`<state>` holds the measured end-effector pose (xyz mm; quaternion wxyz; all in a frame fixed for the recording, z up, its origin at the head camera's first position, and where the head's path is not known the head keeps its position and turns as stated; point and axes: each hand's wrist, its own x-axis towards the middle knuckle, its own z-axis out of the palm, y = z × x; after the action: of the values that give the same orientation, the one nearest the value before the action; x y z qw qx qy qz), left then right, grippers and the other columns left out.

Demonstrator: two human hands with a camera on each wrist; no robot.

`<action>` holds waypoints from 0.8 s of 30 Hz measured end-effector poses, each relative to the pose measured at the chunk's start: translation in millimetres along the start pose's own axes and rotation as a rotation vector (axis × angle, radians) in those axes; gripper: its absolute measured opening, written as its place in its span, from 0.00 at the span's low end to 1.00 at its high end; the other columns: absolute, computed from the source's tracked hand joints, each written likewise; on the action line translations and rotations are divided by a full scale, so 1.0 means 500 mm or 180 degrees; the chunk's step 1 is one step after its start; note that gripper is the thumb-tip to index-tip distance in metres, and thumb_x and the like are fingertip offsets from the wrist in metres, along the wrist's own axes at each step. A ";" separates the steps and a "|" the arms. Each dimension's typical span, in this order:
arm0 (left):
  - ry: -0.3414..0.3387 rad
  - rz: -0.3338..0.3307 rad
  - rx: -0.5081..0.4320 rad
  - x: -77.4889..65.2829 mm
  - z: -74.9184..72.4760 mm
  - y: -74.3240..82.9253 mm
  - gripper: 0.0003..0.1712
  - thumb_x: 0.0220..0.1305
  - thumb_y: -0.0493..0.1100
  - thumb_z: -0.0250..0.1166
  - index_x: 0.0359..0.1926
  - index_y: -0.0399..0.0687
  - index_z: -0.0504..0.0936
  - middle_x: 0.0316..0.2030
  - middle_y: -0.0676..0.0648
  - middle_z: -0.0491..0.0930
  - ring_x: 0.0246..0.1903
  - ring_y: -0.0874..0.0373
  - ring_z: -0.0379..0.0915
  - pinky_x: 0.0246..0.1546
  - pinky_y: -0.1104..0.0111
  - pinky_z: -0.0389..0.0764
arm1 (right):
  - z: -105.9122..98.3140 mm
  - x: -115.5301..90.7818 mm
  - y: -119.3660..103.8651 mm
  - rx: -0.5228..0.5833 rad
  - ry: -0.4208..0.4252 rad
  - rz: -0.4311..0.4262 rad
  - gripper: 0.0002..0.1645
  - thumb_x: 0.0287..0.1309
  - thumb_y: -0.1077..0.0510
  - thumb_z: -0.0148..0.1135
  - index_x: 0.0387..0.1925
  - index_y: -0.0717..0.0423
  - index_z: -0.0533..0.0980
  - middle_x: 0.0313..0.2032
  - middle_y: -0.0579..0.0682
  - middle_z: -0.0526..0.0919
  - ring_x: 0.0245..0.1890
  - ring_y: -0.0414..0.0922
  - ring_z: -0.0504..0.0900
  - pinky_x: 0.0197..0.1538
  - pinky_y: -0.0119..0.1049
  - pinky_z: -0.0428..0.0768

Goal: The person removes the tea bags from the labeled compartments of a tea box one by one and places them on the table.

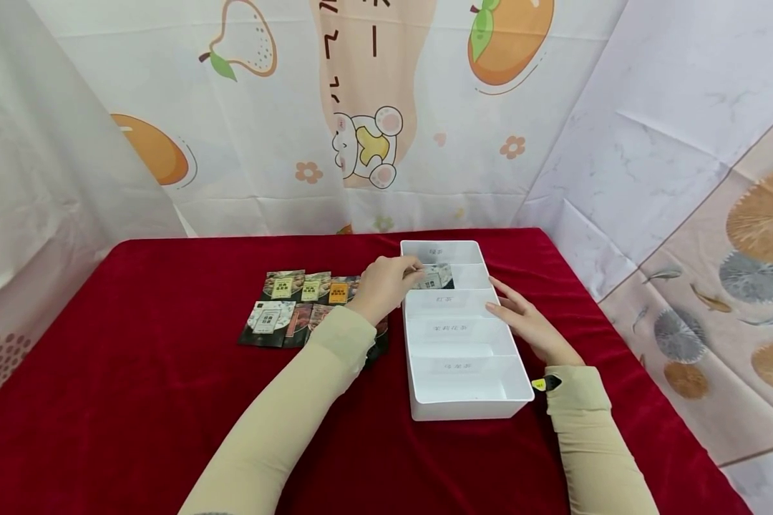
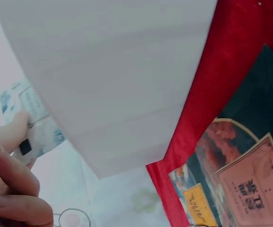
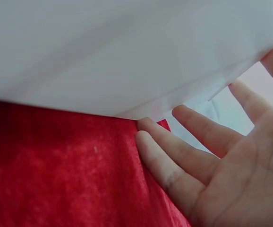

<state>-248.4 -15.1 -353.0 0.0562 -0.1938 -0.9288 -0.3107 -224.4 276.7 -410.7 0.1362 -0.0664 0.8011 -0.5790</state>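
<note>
My left hand (image 1: 386, 282) pinches a seasoning packet (image 1: 436, 277) by its edge, thumb and fingers together. In the head view the packet, grey-white and dark, overlaps the second compartment from the far end of a white divided box (image 1: 470, 410). The left wrist view shows the pinched packet (image 2: 31, 106) beyond the box's side wall (image 2: 122, 80). My right hand (image 1: 531, 325) is at the box's right side, with thumb at the rim. Its spread, straight fingers (image 3: 198, 127) reach along the outer wall in the right wrist view.
Left of the box, several more packets lie in two rows, among them a black-and-white packet (image 1: 267, 322) and an orange-labelled packet (image 1: 338, 292). Paper labels mark the box's dividers. A red cloth (image 1: 135, 372) covers the table; a printed curtain (image 1: 264, 143) hangs behind.
</note>
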 end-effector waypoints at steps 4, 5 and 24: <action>0.0342 0.0125 -0.0120 -0.005 -0.015 -0.003 0.14 0.70 0.53 0.61 0.52 0.56 0.83 0.21 0.51 0.80 0.13 0.59 0.62 0.16 0.72 0.60 | 0.000 0.000 0.000 -0.0004 -0.0002 -0.0011 0.42 0.72 0.48 0.55 0.79 0.41 0.47 0.72 0.66 0.60 0.49 0.37 0.81 0.51 0.30 0.78; 0.0437 0.0163 -0.0161 -0.006 -0.020 -0.004 0.14 0.70 0.53 0.61 0.52 0.56 0.83 0.19 0.51 0.79 0.13 0.59 0.62 0.16 0.72 0.60 | 0.000 0.000 0.000 -0.0003 0.0000 -0.0011 0.42 0.72 0.48 0.55 0.79 0.41 0.47 0.72 0.66 0.60 0.49 0.37 0.81 0.51 0.30 0.78; 0.0990 -0.0126 -0.0905 -0.070 -0.104 -0.016 0.13 0.63 0.55 0.68 0.43 0.55 0.87 0.40 0.51 0.89 0.18 0.55 0.71 0.20 0.69 0.65 | 0.002 0.004 0.005 -0.0070 0.0025 0.0050 0.43 0.71 0.44 0.56 0.79 0.39 0.47 0.72 0.64 0.60 0.49 0.39 0.81 0.52 0.32 0.77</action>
<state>-220.1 -63.7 -323.7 0.1649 -0.1312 -0.8594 -0.4658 -225.8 276.3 -413.6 0.1369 -0.0593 0.8084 -0.5694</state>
